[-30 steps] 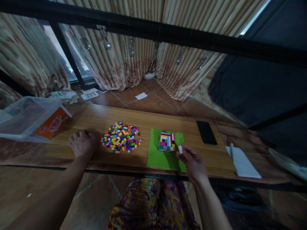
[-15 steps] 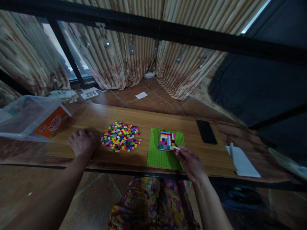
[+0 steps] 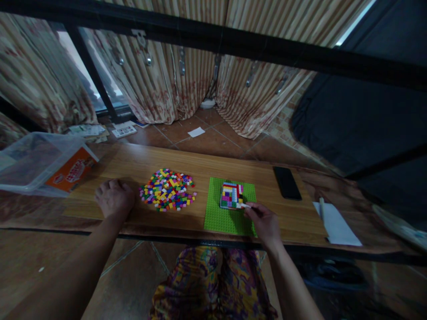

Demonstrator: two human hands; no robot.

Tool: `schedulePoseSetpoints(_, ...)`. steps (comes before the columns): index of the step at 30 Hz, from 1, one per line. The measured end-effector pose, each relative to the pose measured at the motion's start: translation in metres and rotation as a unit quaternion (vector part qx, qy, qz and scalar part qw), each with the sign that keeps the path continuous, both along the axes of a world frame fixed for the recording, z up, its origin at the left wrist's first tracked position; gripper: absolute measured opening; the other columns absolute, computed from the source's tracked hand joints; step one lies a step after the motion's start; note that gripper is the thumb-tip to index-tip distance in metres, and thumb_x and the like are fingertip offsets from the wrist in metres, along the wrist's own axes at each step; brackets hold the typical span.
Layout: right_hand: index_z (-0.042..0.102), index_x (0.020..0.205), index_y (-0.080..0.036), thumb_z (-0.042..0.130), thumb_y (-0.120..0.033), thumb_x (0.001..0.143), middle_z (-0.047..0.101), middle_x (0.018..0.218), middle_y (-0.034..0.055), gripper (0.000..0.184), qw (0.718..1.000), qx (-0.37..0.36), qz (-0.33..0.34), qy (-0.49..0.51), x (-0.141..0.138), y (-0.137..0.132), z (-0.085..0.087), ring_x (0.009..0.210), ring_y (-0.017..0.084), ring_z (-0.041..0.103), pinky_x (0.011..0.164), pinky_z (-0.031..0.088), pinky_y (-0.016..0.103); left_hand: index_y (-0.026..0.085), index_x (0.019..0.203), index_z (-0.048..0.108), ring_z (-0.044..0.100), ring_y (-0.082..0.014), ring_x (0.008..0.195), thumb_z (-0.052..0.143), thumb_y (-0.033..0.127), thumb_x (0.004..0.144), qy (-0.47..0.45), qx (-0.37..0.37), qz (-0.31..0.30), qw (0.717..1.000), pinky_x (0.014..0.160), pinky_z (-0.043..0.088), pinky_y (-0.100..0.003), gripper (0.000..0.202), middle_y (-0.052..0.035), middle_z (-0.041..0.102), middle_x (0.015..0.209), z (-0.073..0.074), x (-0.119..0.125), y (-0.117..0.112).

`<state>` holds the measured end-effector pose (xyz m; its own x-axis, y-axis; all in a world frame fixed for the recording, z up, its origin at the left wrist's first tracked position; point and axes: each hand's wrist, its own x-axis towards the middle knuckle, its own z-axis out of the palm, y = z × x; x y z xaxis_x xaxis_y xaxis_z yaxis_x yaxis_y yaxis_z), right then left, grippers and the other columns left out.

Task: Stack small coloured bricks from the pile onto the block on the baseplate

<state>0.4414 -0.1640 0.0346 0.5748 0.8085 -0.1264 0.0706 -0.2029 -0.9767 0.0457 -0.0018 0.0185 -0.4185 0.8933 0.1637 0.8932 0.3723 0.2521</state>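
Observation:
My left hand lies palm down on the wooden table, its fingers loosely spread and nothing seen in them. To its right is a heap of small colourful toy bricks. My right hand pinches a thin white stick-like piece, too small to make out fully. The piece's tip is at the lower right corner of a block of multicoloured bricks; whether it touches cannot be told. That block sits on a green studded baseplate, whose right edge is partly under my hand.
A clear plastic box with an orange label stands at the table's left end. A black phone lies to the right, near white paper with a pale rod-like thing on it. A dark bar crosses above, before striped curtains.
My right hand has turned slightly, and the white piece has shifted a little left toward the brick block's corner. My left hand has stayed in place.

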Motion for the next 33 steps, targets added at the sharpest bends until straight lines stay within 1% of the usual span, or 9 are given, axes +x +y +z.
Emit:
schedulePoseSetpoints(3, 0.077, 0.086, -0.022, 0.073, -0.052, 0.074, 0.074, 0.088, 0.0065, 0.033, 0.993, 0.012, 0.034, -0.110, 0.002, -0.002, 0.000, 0.082, 0.022, 0.066, 0.078, 0.052, 0.036, 0.005, 0.124, 0.058, 0.045, -0.0376, 0.124, 0.035, 0.033, 0.091, 0.002, 0.010, 0.000, 1.000, 0.104, 0.036, -0.051, 0.049, -0.0238, 0.054, 0.132, -0.002, 0.000, 0.000)
schedulePoseSetpoints(5, 0.078, 0.086, -0.023, 0.070, -0.051, 0.078, 0.074, 0.094, 0.0069, 0.030, 0.989, 0.023, 0.050, -0.138, 0.003, -0.003, -0.002, 0.090, 0.024, 0.066, 0.082, 0.051, 0.036, 0.005, 0.124, 0.058, 0.045, -0.0379, 0.124, 0.034, 0.033, 0.091, 0.002, 0.013, -0.001, 1.000, 0.104, 0.036, -0.051, 0.049, -0.0240, 0.054, 0.132, -0.001, 0.000, 0.000)
schedulePoseSetpoints(7, 0.078, 0.087, -0.024, 0.070, -0.050, 0.079, 0.073, 0.095, 0.0066, 0.028, 0.987, 0.028, 0.059, -0.147, 0.004, -0.002, -0.003, 0.093, 0.024, 0.066, 0.083, 0.050, 0.036, 0.005, 0.123, 0.059, 0.045, -0.0384, 0.124, 0.034, 0.033, 0.091, -0.001, 0.008, 0.000, 1.000, 0.104, 0.035, -0.051, 0.050, -0.0243, 0.054, 0.132, 0.001, 0.000, 0.000)
schedulePoseSetpoints(12, 0.078, 0.088, -0.024, 0.070, -0.046, 0.079, 0.073, 0.092, 0.0056, 0.025, 0.984, 0.027, 0.096, -0.148, 0.007, 0.007, -0.006, 0.089, 0.023, 0.066, 0.083, 0.049, 0.036, 0.004, 0.123, 0.059, 0.045, -0.0389, 0.124, 0.034, 0.032, 0.091, 0.001, -0.007, 0.001, 1.000, 0.104, 0.036, -0.051, 0.049, -0.0252, 0.054, 0.132, 0.004, 0.002, -0.001)
schedulePoseSetpoints(16, 0.078, 0.089, -0.024, 0.071, -0.046, 0.079, 0.075, 0.093, 0.0056, 0.025, 0.982, 0.012, 0.136, -0.134, 0.012, 0.014, -0.003, 0.089, 0.023, 0.067, 0.083, 0.048, 0.036, 0.004, 0.123, 0.058, 0.046, -0.0382, 0.124, 0.035, 0.032, 0.092, 0.010, -0.005, -0.001, 1.000, 0.102, 0.037, -0.051, 0.048, -0.0248, 0.054, 0.131, 0.005, 0.003, -0.001)
schedulePoseSetpoints(19, 0.078, 0.088, -0.023, 0.071, -0.045, 0.078, 0.075, 0.092, 0.0053, 0.026, 0.980, 0.004, 0.150, -0.131, 0.016, 0.018, 0.001, 0.086, 0.023, 0.067, 0.082, 0.048, 0.036, 0.002, 0.124, 0.057, 0.046, -0.0377, 0.125, 0.035, 0.032, 0.093, 0.010, -0.012, -0.004, 1.000, 0.103, 0.037, -0.051, 0.048, -0.0262, 0.054, 0.130, 0.004, 0.002, -0.001)
schedulePoseSetpoints(26, 0.078, 0.083, -0.023, 0.072, -0.049, 0.075, 0.075, 0.088, 0.0051, 0.027, 0.977, -0.005, 0.144, -0.156, 0.025, 0.019, 0.008, 0.084, 0.023, 0.067, 0.080, 0.048, 0.036, 0.006, 0.122, 0.058, 0.046, -0.0379, 0.126, 0.038, 0.029, 0.092, 0.002, 0.006, -0.003, 1.000, 0.104, 0.036, -0.053, 0.043, -0.0243, 0.055, 0.132, 0.003, 0.001, 0.000)
schedulePoseSetpoints(29, 0.078, 0.082, -0.023, 0.073, -0.050, 0.074, 0.076, 0.087, 0.0053, 0.029, 0.981, -0.007, 0.135, -0.142, 0.024, 0.017, 0.009, 0.083, 0.023, 0.067, 0.080, 0.049, 0.036, 0.004, 0.123, 0.057, 0.045, -0.0381, 0.126, 0.037, 0.030, 0.091, -0.001, 0.001, 0.000, 1.000, 0.104, 0.035, -0.053, 0.045, -0.0256, 0.054, 0.132, 0.003, 0.002, 0.000)
schedulePoseSetpoints(33, 0.079, 0.082, -0.024, 0.075, -0.052, 0.072, 0.076, 0.088, 0.0049, 0.030, 0.983, -0.004, 0.137, -0.122, 0.023, 0.017, 0.006, 0.083, 0.023, 0.068, 0.081, 0.050, 0.037, 0.003, 0.123, 0.057, 0.044, -0.0374, 0.125, 0.036, 0.031, 0.091, 0.001, 0.000, -0.001, 1.000, 0.104, 0.035, -0.052, 0.047, -0.0262, 0.053, 0.132, 0.004, 0.003, -0.001)
